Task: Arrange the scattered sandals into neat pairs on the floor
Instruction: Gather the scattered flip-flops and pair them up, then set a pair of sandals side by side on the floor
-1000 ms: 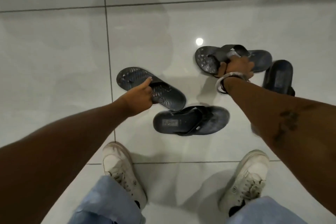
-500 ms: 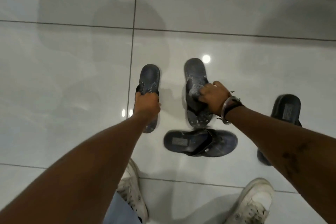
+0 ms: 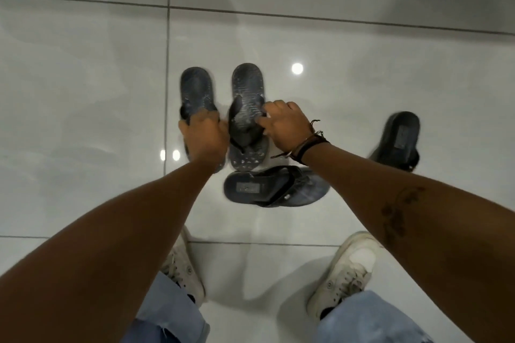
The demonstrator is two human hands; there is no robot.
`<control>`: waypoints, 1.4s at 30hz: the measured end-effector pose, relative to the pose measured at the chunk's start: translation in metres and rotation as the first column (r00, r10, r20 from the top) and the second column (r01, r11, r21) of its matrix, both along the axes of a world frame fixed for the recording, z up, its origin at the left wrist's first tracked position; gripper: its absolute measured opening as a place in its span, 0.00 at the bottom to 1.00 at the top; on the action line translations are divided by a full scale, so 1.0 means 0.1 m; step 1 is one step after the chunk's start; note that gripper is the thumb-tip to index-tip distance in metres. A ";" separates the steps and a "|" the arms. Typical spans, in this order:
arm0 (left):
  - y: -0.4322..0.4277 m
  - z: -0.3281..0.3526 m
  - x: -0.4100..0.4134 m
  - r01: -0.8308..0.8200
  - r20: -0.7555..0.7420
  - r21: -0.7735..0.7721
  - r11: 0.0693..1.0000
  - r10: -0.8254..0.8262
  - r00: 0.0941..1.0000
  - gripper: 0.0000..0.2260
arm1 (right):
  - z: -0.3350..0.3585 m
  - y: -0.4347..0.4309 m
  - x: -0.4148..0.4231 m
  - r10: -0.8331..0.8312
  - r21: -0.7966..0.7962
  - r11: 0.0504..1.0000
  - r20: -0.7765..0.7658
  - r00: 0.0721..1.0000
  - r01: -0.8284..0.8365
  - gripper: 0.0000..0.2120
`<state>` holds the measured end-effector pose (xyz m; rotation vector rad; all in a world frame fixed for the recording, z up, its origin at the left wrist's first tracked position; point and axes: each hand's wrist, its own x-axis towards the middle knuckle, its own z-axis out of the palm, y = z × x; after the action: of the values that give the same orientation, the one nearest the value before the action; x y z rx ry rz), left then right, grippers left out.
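Left hand (image 3: 204, 138) grips left sandal (image 3: 196, 92); right hand (image 3: 284, 125) pinches its neighbour's (image 3: 246, 117) strap. Crosswise sandal (image 3: 276, 186) sits just behind; release may nudge it.

I saw the glossy tiled floor (image 3: 83, 92) carrying four dark sandals: two side by side (image 3: 196, 89) (image 3: 248, 83), one crosswise (image 3: 267, 188), one apart (image 3: 398, 139).

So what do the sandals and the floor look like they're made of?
The sandals look like dark moulded rubber or foam: matte, with a textured, scuffed footbed. The exact material is hard to tell. The floor looks like glazed ceramic or porcelain tile: pale, glossy, with grout lines and a mirrored lamp spot.
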<state>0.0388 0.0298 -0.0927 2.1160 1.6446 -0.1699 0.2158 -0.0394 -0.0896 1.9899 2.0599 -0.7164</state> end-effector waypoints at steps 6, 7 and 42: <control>-0.96 0.28 0.50 -0.258 -0.006 -0.138 0.956 0.260 0.966 0.17 | 0.33 -1.02 0.67 -0.466 -0.246 0.832 0.177 0.867 0.498 0.21; -1.11 0.27 0.60 -0.290 -0.049 -0.256 0.922 0.288 0.956 0.20 | 0.35 -1.19 0.79 -0.542 -0.281 0.762 0.218 0.812 0.584 0.21; -2.56 -0.11 3.22 0.718 -0.051 -0.235 0.655 -0.746 0.664 0.05 | -0.16 -2.75 2.30 -0.724 -0.221 0.624 0.197 0.661 0.749 0.12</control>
<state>0.3613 -0.2267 -0.1038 2.5281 0.6703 -0.7230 0.4460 -0.3146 -0.1055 2.5975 0.9148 -0.9556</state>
